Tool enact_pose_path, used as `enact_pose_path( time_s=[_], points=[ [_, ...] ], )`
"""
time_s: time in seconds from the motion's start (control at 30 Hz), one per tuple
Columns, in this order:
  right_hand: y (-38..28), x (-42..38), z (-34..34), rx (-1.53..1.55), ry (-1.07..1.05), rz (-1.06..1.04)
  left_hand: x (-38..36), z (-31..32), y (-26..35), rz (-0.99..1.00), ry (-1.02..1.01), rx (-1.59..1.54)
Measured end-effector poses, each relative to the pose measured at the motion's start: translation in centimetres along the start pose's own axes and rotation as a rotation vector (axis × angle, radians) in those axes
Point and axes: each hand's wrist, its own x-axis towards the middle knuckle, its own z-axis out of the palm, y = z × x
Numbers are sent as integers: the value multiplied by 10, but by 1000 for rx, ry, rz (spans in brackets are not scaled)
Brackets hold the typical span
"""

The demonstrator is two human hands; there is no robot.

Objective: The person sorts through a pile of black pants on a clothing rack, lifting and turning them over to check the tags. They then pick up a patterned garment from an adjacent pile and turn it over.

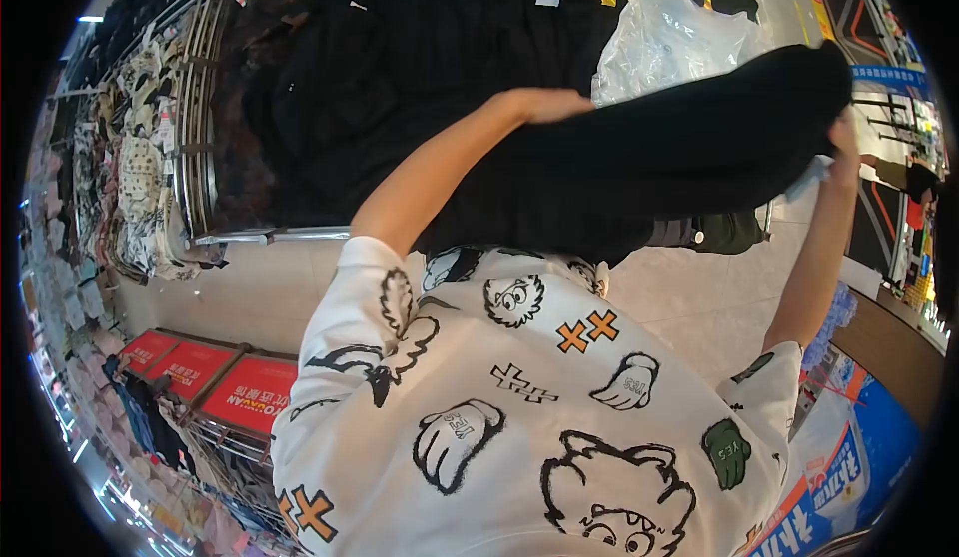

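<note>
A long black garment (pixel 669 147), shaped like a folded trouser leg, stretches across in front of my white printed shirt (pixel 519 387). My right hand (pixel 845 142) grips its far right end, with part of the fingers behind the cloth. Along the garment's upper edge lies my left hand (pixel 554 105), fingers stretched out to the right. A crumpled clear plastic bag (pixel 664 42) sits just beyond the garment, close to the left fingertips.
Dark clothes (pixel 400 67) with tags fill the metal rack (pixel 195 117) ahead. Patterned clothes (pixel 140 167) hang at the left. Red signs (pixel 250 392) stand at lower left. Blue-and-white packages (pixel 849 467) sit at lower right. Another person's arm (pixel 894 172) shows at far right.
</note>
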Motion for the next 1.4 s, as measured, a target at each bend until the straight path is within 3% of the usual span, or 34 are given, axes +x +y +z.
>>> enact_pose_path(
  time_s=[0.03,0.07,0.1,0.13,0.17,0.23,0.27,0.3,0.37,0.43,0.57,0.6,0.63,0.7,0.77,0.83,0.87,0.9,0.93,0.97,1.03,1.1,1.13,1.17,1.23,1.27,1.3,1.33,1.4],
  points=[
    [-4,-3,-22,82,99,-31,-18,13,10,-48,-127,-121],
    [-9,-7,-45,160,195,-70,-40,29,-4,121,-182,-112],
    [-20,-6,-43,184,287,-65,-46,71,-82,70,9,-183],
    [-33,-5,-39,207,379,-62,-75,51,-33,-88,-508,-651],
    [-45,-4,-36,229,471,-61,-101,54,-18,-93,-533,-662],
    [-51,12,-37,170,640,-76,-145,69,-13,-157,-643,-985],
    [-47,17,-53,157,500,-86,-164,77,-14,-217,-723,-1299],
    [-44,27,-57,127,489,-80,-189,75,0,-102,-609,-1253],
    [-38,50,-61,70,469,-66,-221,95,-23,79,-613,-1370],
    [-33,75,-45,10,445,18,-247,99,-4,177,-472,-1243],
    [-7,147,-21,-61,452,10,-264,128,55,185,-506,-1455],
    [3,170,-22,-58,414,-19,-266,129,77,67,-473,-1488],
    [11,192,-18,-11,369,-54,-261,142,86,150,-349,-1616],
    [36,236,-25,-84,391,-43,-231,165,75,164,-46,-1207],
    [61,266,-4,-259,427,20,-193,184,60,-182,329,-845],
    [101,282,7,-449,210,-58,-152,222,15,-324,629,-549],
    [128,300,-2,-658,46,-151,-133,243,-3,-413,731,-417],
    [140,297,10,-937,21,-200,-118,252,-10,-504,824,-282],
    [157,305,12,-1153,-168,-275,-108,248,-3,-506,824,-353],
    [172,307,12,-1232,-271,-251,-102,246,8,-598,767,-236],
    [194,312,20,-1071,-358,-242,-96,216,47,-766,652,9],
    [183,297,44,-950,-388,-161,-94,190,59,-730,782,208],
    [183,299,50,-895,-495,-217,-88,169,59,-714,901,173],
    [181,296,52,-830,-582,-113,-82,144,52,-687,973,67],
    [164,289,65,-889,-768,-113,-59,101,-1,-438,1091,-100],
    [166,280,72,-858,-686,-36,-43,74,-26,-469,1037,-301],
    [167,269,82,-826,-602,41,-22,49,-32,-459,1085,-205],
    [159,263,94,-865,-691,-33,3,36,-33,-333,1173,-315],
    [186,261,113,-407,-859,250,39,17,-14,-58,1222,-290]
  ],
)
